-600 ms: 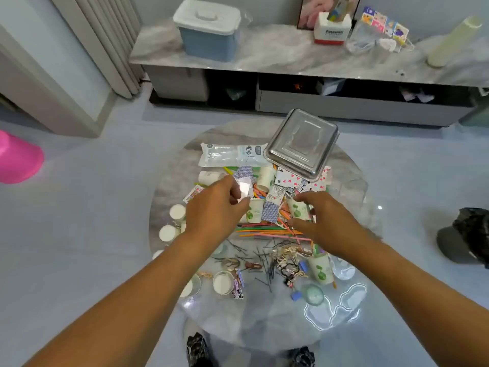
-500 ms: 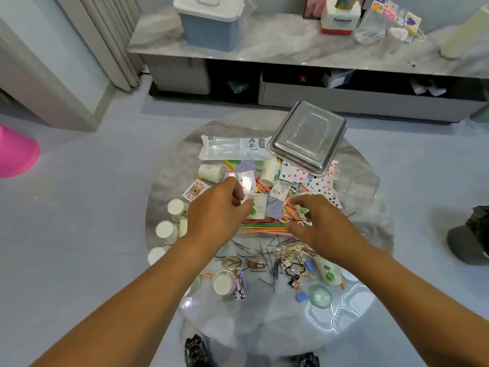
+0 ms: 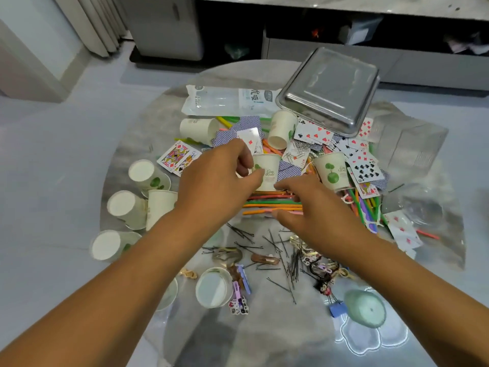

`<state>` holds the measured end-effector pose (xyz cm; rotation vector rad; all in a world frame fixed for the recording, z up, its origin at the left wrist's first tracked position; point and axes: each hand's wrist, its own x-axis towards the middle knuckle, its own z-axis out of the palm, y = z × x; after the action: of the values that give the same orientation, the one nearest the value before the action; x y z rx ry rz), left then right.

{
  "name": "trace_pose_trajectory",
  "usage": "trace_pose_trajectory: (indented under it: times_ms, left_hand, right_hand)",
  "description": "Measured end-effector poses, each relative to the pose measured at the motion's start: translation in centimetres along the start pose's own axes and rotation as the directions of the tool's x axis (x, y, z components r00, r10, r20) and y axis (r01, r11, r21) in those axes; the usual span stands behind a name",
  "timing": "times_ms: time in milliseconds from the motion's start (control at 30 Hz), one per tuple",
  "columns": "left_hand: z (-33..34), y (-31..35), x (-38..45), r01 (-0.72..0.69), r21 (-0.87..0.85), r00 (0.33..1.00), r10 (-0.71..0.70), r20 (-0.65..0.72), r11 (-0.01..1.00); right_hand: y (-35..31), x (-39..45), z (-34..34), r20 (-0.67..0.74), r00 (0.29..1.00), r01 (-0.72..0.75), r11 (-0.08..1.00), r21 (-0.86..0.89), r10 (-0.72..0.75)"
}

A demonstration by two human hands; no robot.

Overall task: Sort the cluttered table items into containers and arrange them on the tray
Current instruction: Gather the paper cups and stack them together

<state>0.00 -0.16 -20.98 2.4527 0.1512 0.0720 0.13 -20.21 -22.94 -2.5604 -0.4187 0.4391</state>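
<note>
My left hand (image 3: pixel 217 176) pinches a small playing card (image 3: pixel 250 139) in its curled fingers, and its thumb lies against a white paper cup (image 3: pixel 268 172) standing upright in the middle of the pile. My right hand (image 3: pixel 315 213) hovers palm down over a bundle of coloured straws (image 3: pixel 272 205), fingers relaxed, with the fingertips near that cup's base. An upside-down steel tray (image 3: pixel 330 94) rests tilted on scattered cards (image 3: pixel 315 135) at the back right. Another upright cup (image 3: pixel 332 170) stands just to the right.
Several paper cups lie at the round table's left edge (image 3: pixel 141 172) and near side (image 3: pixel 213 287). Black hairpins (image 3: pixel 288 258), clips and a blue binder clip (image 3: pixel 337 309) litter the front. A straw packet (image 3: pixel 227 99) lies at the back, a clear plastic box (image 3: pixel 412 144) at the right.
The view has closed in on the table. My left hand, still with the card, has come down against the middle cup. My right hand has shifted from the cups to above the straws.
</note>
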Motion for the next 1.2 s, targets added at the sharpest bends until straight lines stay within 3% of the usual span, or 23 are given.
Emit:
trace_pose_trajectory:
  times_ms: [567, 867, 967, 1067, 1200]
  left_hand:
    - [1.5, -1.1, -5.6, -0.200, 0.125, 0.975, 0.210, -0.071, 0.972]
    - [0.1, -3.2, -12.8, -0.167, -0.063, 0.984, 0.162, -0.075, 0.984]
    - [-1.0, -5.5, -14.1, -0.103, -0.013, 0.994, 0.103, -0.027, 0.995]
    - [-3.2, -8.4, -15.1, 0.048, 0.178, 0.995, -0.063, 0.080, 0.983]
    - [-5.4, -11.6, -16.7, 0.228, 0.411, 0.908, -0.345, 0.238, 0.883]
  right_hand:
    - [-1.2, -4.1, 7.5, -0.013, 0.967, 0.252, 0.963, -0.095, -0.254]
    - [-4.1, -9.7, 11.9, -0.033, 0.950, 0.309, 0.951, 0.008, -0.309]
    - [-4.4, -10.1, 13.5, -0.038, 0.947, 0.314, 0.946, -0.081, -0.318]
    - [-4.5, -10.0, 15.0, -0.023, 0.949, 0.306, 0.938, -0.163, -0.314]
    - [-4.8, -9.5, 16.7, -0.001, 0.952, 0.302, 0.934, -0.193, -0.308]
